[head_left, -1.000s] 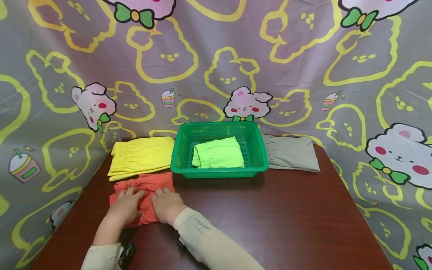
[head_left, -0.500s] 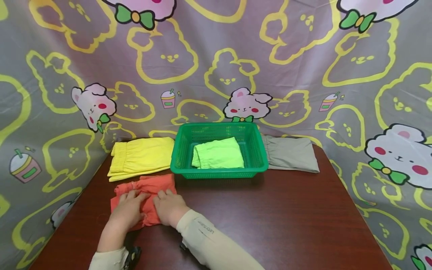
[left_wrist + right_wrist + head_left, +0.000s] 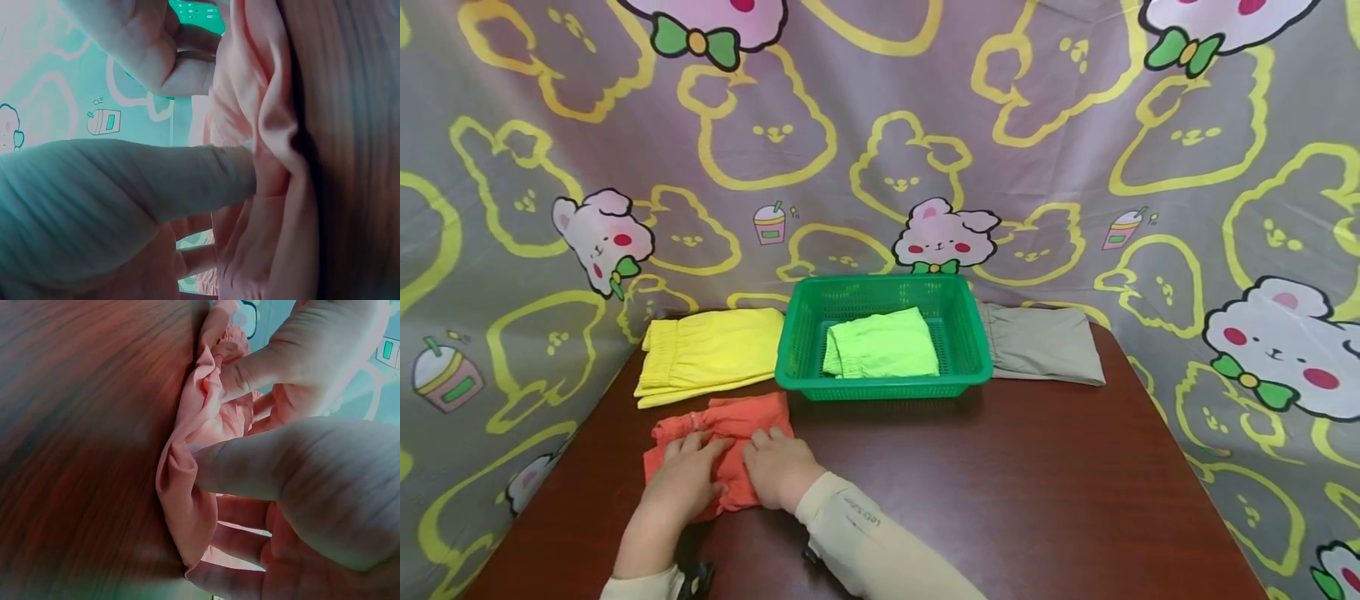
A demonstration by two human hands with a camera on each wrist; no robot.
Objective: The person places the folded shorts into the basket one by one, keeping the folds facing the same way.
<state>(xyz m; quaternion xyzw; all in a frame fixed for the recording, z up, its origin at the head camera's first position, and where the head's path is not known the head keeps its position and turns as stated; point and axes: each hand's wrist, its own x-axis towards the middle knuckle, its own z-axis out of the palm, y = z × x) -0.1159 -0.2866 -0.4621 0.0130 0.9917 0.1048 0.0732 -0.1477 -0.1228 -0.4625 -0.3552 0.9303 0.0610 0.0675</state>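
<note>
An orange-red folded garment (image 3: 737,417) with a gathered elastic edge lies rumpled on the table, left of the middle. My left hand (image 3: 683,479) rests on its left half, fingers pointing away from me. On the right half lies my right hand (image 3: 781,468), close beside the left. In the left wrist view, the left thumb (image 3: 206,178) presses against the crumpled cloth (image 3: 275,119). The right wrist view shows the right thumb (image 3: 240,465) against a fold of the cloth (image 3: 184,487), with the fingers spread out and reaching the fabric.
A green plastic basket (image 3: 883,389) stands at the back middle, with a folded lime-green garment (image 3: 883,346) inside. Folded yellow elastic-waist clothing (image 3: 715,350) lies left of it, a grey folded garment (image 3: 1045,343) right. A patterned curtain (image 3: 820,108) hangs behind the brown table (image 3: 1000,483).
Both hands have shifted slightly right and toward me, staying on the orange-red garment, which has slid slightly nearer. The head view has shifted a little. Basket and other clothes stay put.
</note>
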